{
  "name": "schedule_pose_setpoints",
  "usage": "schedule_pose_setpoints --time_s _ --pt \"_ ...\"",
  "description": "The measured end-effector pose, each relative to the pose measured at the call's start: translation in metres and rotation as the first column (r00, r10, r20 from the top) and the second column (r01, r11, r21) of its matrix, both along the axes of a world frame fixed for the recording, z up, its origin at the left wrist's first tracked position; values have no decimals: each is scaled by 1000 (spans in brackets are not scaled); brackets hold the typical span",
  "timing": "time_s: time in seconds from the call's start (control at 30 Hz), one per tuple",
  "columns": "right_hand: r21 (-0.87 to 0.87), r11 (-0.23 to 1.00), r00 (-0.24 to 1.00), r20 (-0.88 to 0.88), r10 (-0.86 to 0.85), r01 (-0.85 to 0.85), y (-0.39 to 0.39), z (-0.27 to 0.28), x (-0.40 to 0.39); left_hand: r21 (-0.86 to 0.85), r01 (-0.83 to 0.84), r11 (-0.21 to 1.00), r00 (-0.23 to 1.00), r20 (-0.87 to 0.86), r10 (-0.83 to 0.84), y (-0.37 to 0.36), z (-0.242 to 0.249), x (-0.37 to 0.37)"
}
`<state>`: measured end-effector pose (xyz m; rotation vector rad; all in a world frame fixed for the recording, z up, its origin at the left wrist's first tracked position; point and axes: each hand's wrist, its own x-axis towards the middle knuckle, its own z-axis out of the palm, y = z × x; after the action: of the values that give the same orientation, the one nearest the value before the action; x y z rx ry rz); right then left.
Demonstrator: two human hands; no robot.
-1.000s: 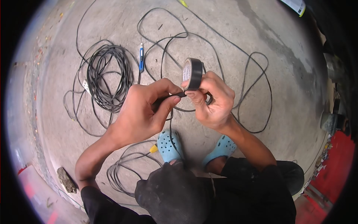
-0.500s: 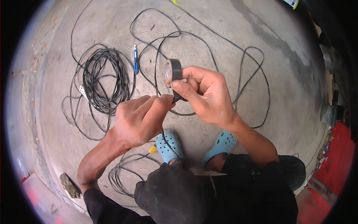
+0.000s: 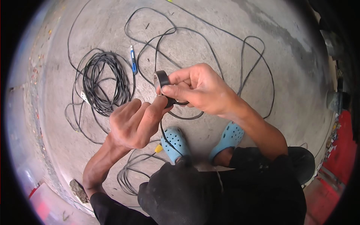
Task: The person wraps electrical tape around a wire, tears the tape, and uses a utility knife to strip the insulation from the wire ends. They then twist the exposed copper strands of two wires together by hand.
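Observation:
My right hand (image 3: 204, 90) is closed on a roll of black electrical tape (image 3: 162, 80), held upright between thumb and fingers. My left hand (image 3: 137, 122) pinches a black cable (image 3: 171, 102) at a thicker, dark part just below the roll. The two hands almost meet there, and the left fingertips hide part of the cable. From this spot the cable hangs down past the left hand toward my shoes, and another stretch passes under the right fingers. Whether a strip of tape runs from the roll to the cable is hard to make out.
A large coil of black cable (image 3: 90, 82) with a white socket (image 3: 84, 96) lies on the concrete floor at left. Nearby is a blue utility knife (image 3: 133, 62). Loose cable loops spread ahead. A yellow plug (image 3: 158, 148) lies beside my light-blue clogs (image 3: 174, 142); a stone (image 3: 78, 190) sits lower left.
The tape roll and my right hand have shifted left and slightly down, closer to my left fingers. The left hand has moved slightly left and still pinches the cable.

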<state>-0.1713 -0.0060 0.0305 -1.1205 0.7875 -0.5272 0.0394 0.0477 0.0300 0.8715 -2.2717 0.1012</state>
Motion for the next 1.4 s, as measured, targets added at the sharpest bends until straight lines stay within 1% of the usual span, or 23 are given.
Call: schedule_pose_setpoints --time_s 0.1,0.2,0.27,0.33,0.4,0.43,0.53,0.57,0.6,0.67,0.7,0.8,0.83,0.93,0.97,1.07,1.17,1.37,1.4 --pt "92 996 1000 8 -8 7 -1 2 1 -43 -29 999 1000 -7 28 -1 -2 -1" --pt "154 988 998 -55 38 -30 -5 12 -1 -76 -43 996 998 -45 39 0 -5 -3" --pt "131 990 996 -72 54 -44 -7 9 -2 -97 -41 994 997 -68 34 -2 -11 -5" --pt "127 990 992 -104 70 -57 -8 8 -2 -33 -36 999 997 69 38 2 -2 0" --pt "142 988 987 -142 74 -54 -9 9 -2 77 -59 995 996 68 54 7 4 -2" --pt "108 992 981 -169 90 -72 -10 8 -3 133 -72 989 996 69 63 8 5 -3" --pt "3 990 957 -256 135 -138 -16 4 -9 334 -52 941 989 -115 95 7 5 -13" --pt "-30 986 945 -292 148 -164 -19 3 -10 432 -34 901 973 -190 128 8 5 -15" --pt "-64 980 932 -327 159 -190 -20 2 -11 524 -48 851 963 -202 179 9 5 -15" --pt "-158 976 974 -193 120 -152 -13 -5 -13 690 -64 721 935 -211 285 11 7 -13" --pt "-204 970 987 -124 105 -128 -10 -7 -12 751 -6 660 921 -254 297 11 7 -11" --pt "-319 940 992 -63 106 -120 -9 -1 -9 872 186 453 856 -370 361 9 4 -3" --pt "-467 879 995 -73 74 -99 -9 -4 -7 938 194 289 848 -308 431 7 15 -3" --pt "-699 712 998 -65 23 -62 -8 -7 -4 965 241 105 836 -262 483 0 19 5" --pt "-745 666 998 -64 -7 -43 -7 -8 -3 963 257 84 840 -266 473 -3 22 7" --pt "-859 512 998 -5 -58 26 -5 -17 2 940 341 2 808 -294 512 -8 22 12" --pt "-910 414 997 2 -71 31 -3 -21 2 912 403 -76 788 -303 536 -11 24 16" --pt "-941 334 996 22 -84 49 -3 -21 3 864 472 -176 766 -304 566 -15 27 21" --pt "-955 295 995 6 -102 36 -4 -21 2 850 490 -192 759 -308 573 -16 27 21"
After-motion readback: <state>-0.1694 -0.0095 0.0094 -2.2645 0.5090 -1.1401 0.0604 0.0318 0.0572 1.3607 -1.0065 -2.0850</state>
